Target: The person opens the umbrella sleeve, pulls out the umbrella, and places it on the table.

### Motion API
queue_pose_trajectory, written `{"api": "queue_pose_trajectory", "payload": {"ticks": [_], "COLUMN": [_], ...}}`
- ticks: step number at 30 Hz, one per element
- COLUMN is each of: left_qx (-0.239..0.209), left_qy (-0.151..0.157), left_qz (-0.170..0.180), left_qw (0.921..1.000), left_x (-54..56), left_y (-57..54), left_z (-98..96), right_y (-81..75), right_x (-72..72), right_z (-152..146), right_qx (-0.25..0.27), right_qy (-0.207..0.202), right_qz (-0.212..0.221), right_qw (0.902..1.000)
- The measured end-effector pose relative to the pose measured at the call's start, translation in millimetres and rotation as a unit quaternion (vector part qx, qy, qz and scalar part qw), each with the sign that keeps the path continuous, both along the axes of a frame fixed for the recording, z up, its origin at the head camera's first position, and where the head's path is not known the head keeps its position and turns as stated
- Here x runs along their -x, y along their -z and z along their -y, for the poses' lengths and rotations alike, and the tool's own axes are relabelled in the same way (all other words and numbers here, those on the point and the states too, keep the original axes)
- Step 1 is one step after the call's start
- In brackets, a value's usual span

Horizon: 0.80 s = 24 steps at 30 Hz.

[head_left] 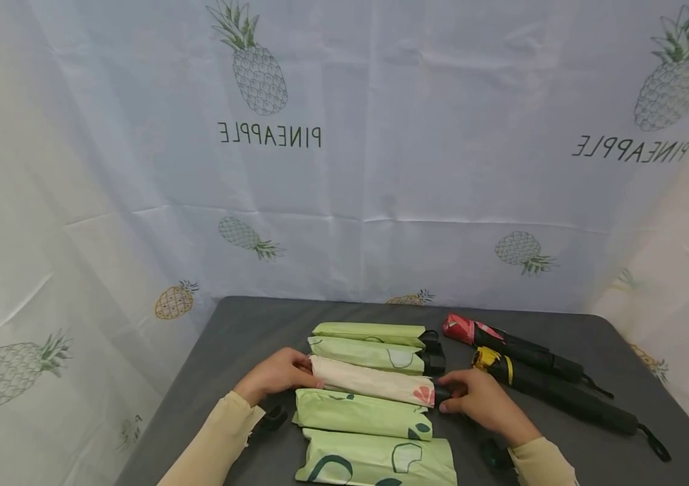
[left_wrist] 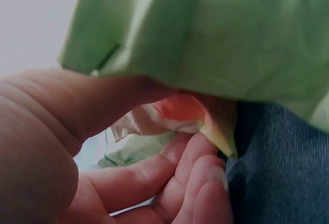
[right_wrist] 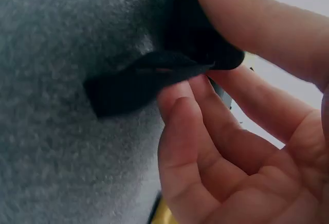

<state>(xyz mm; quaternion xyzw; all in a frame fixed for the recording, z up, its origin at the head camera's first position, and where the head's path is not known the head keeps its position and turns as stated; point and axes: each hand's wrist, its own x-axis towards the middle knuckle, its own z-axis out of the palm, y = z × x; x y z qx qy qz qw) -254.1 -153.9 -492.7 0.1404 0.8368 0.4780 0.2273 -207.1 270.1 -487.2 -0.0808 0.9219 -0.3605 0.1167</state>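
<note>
A folded umbrella in a cream sleeve with a pink print lies across the middle of a row of umbrellas. My left hand pinches its left end between thumb and fingers. In the left wrist view, the cream and coral cloth sits between them, and a green sleeve covers part of the thumb. At the other end, my right hand grips the black handle. A black wrist strap hangs from that handle beside the curled fingers.
Green-sleeved umbrellas lie on both sides of the cream one on the dark table. To the right are a red-and-black umbrella and a yellow-and-black one, both slanted. A pineapple-print curtain stands behind the table.
</note>
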Motion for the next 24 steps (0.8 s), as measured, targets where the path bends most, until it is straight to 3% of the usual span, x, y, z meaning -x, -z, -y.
{"api": "queue_pose_trajectory", "payload": {"ticks": [7, 11, 15, 19, 24], "left_qx": [0.002, -0.008, -0.02, -0.063, -0.143], "left_qy": [0.003, -0.017, -0.035, -0.036, -0.008], "left_qz": [0.0, -0.005, -0.031, -0.038, -0.017], "left_qw": [1.0, 0.9998, 0.9987, 0.9967, 0.9895], "left_x": [-4.7, -8.8, -12.2, -14.0, -13.0], "left_y": [-9.0, -25.1, -46.3, -63.5, -72.2], "left_z": [2.2, 4.8, 5.8, 6.1, 4.3], "right_y": [-6.2, -18.6, -33.6, -49.3, -61.7], "right_x": [0.1, 1.0, 1.6, -1.3, -6.0], "right_z": [1, 4, 6, 5, 1], "right_qx": [0.03, 0.049, 0.071, 0.102, 0.168], "right_qy": [0.01, 0.033, 0.044, 0.051, 0.045], "right_qz": [0.006, 0.007, -0.005, -0.017, -0.019], "right_qw": [0.9995, 0.9982, 0.9965, 0.9933, 0.9845]}}
